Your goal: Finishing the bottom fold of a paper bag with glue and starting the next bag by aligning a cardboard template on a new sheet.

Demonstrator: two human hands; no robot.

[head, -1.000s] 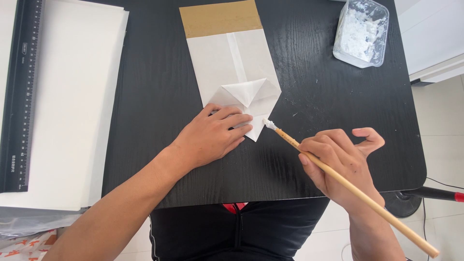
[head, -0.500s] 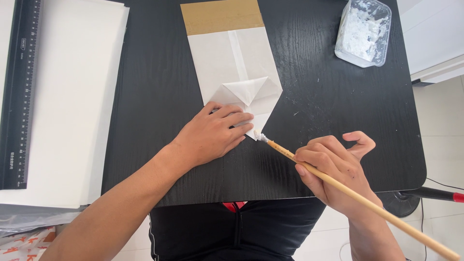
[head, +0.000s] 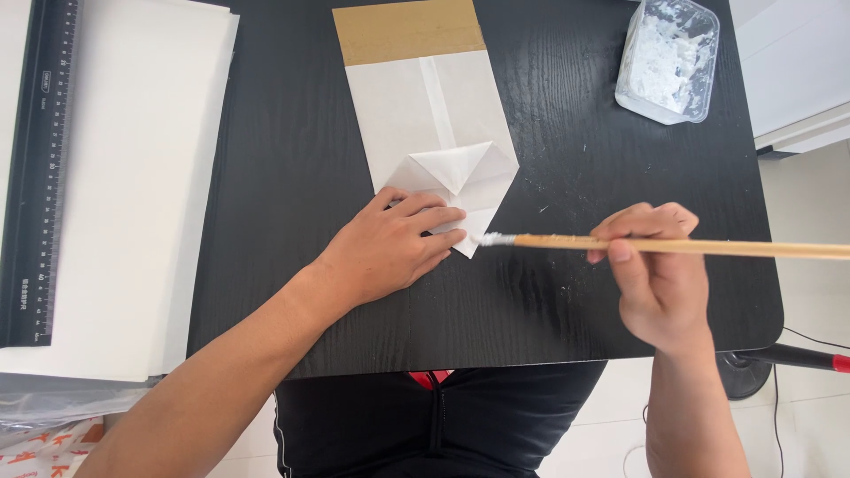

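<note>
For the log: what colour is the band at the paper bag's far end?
Tan-brown band, on the otherwise white paper bag; head view.

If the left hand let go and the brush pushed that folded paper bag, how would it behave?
The paper bag looks thin, flat and creased, so probably light and floppy, apt to slide on the smooth black table. The left hand pins its folded end; the brush in the right hand would likely shift it otherwise.

A black wood-grain table (head: 283, 177) is seen. On it are laid a folded white paper bag (head: 434, 115) with a brown band, a stack of white sheets (head: 133, 177) under a black ruler (head: 35, 168), and a clear tub of white paste (head: 668, 57).
</note>
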